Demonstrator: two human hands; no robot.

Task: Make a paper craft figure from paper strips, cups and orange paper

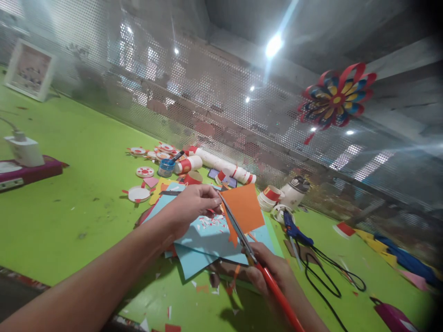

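My left hand (192, 203) pinches the left edge of an orange paper sheet (246, 206) and holds it up over a pile of light blue paper sheets (204, 237). My right hand (268, 272) grips red-handled scissors (258, 267), whose blades run up into the lower left edge of the orange sheet. Small red and white paper scraps lie on the blue sheets under the cut.
On the green table (79, 203) lie round red-and-white paper pieces (145, 172), a blue jar (166, 167), white rolled tubes (221, 163), tape rolls (270, 196), a blue glue gun (294, 230) with black cable, and a white charger (24, 150). A perforated screen (207, 92) carries a paper flower (335, 97).
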